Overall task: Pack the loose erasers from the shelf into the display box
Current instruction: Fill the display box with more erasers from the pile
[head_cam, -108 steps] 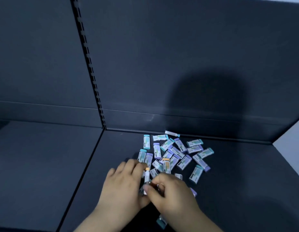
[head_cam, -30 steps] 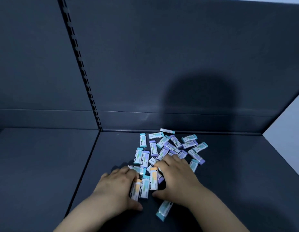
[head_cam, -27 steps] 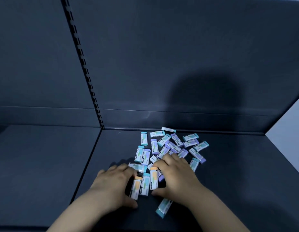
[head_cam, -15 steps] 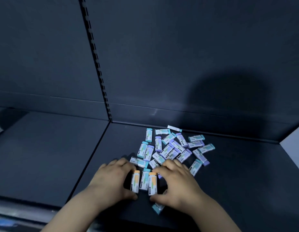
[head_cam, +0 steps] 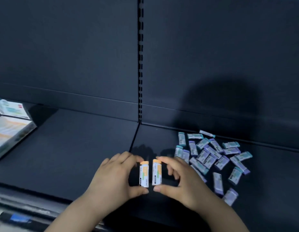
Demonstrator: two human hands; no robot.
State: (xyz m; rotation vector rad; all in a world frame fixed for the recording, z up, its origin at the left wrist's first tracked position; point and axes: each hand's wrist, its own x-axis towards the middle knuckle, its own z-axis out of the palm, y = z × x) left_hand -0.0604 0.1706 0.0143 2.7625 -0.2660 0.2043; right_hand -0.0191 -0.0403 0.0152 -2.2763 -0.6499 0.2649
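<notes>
Left hand (head_cam: 115, 178) pinches an orange eraser (head_cam: 144, 174) end to end; right hand (head_cam: 184, 181) pinches its twin (head_cam: 156, 172) alongside, probably squaring them for packing. Pile (head_cam: 212, 154) lies right of the hands, box (head_cam: 9, 131) far left

A dark back panel (head_cam: 61, 47) stands behind, split by a slotted upright strip (head_cam: 140, 64). A broad shadow (head_cam: 225, 101) lies on its right half. A blurred blue label (head_cam: 18, 219) shows at lower left
</notes>
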